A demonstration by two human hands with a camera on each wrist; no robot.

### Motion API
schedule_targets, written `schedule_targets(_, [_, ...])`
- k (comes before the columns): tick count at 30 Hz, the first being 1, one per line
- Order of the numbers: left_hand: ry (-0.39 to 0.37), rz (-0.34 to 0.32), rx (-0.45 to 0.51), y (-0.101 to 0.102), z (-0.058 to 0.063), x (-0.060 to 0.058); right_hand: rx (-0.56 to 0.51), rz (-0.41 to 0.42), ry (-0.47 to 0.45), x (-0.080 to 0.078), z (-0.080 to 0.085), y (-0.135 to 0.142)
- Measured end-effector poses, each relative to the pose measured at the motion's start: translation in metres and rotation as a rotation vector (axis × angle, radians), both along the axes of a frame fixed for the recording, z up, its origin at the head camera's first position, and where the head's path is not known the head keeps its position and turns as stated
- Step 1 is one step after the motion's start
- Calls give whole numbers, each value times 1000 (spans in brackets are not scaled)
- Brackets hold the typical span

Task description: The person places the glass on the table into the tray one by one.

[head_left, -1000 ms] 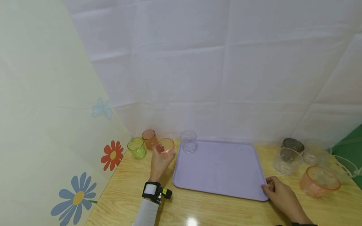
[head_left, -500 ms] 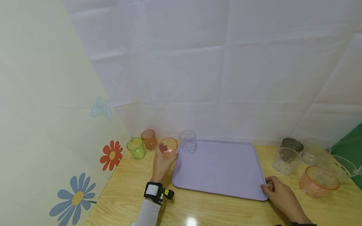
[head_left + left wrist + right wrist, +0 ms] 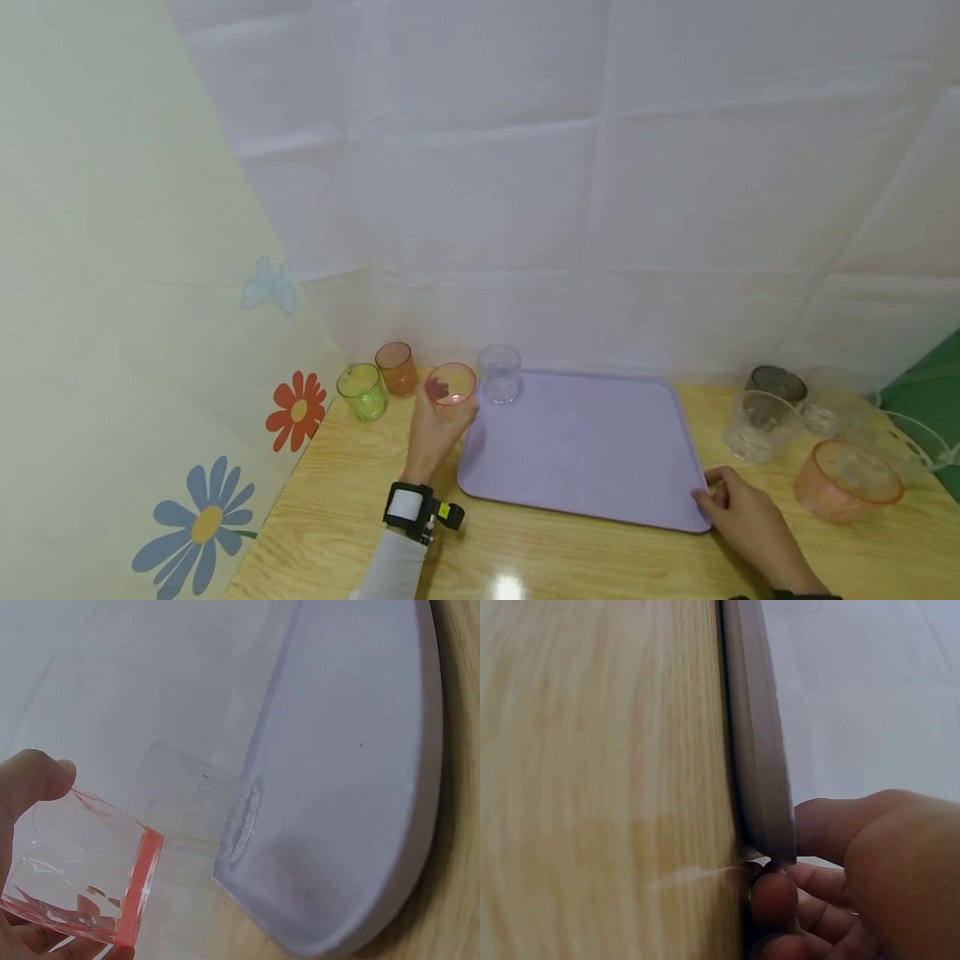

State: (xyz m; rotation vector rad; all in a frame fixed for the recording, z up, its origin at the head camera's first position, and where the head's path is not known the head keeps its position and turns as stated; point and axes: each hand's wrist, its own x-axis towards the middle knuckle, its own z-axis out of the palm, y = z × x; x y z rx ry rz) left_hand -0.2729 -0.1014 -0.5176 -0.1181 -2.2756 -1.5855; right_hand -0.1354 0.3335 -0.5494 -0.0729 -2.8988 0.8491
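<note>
My left hand grips a clear cup with a pinkish-orange rim, held above the table at the left edge of the lilac tray. In the left wrist view, thumb and fingers lie around the sides of this cup. A clear glass stands upright on the tray's back left corner, just right of the held cup. My right hand pinches the tray's front right corner. In the right wrist view, the thumb is on the upper side of the tray rim and fingers are below it.
A green cup and an orange cup stand at the back left. On the right are a dark grey cup, a clear cup, a peach bowl and other clear vessels. A white sheet hangs behind.
My left hand has moved a little to the right with the cup, away from the orange cup and closer to the tray and clear glass. My right hand stays at the tray corner.
</note>
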Motion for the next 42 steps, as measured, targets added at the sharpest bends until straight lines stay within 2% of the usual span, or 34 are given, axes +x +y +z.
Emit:
schedule_targets(5, [12,-18,4,5,0,1,1,-4,1,1,-1,1])
schedule_targets(13, [-14,-39,18,10,-1,6,-1,-8,-22,2,-1,0])
schedule_targets(22, [2,-36,-44,14,1,9,-3,-6,-15,2,-1,0])
schedule_targets(42, [-15,-135,-43,28,-8,7,-3,-8,-28,-1,2,-1])
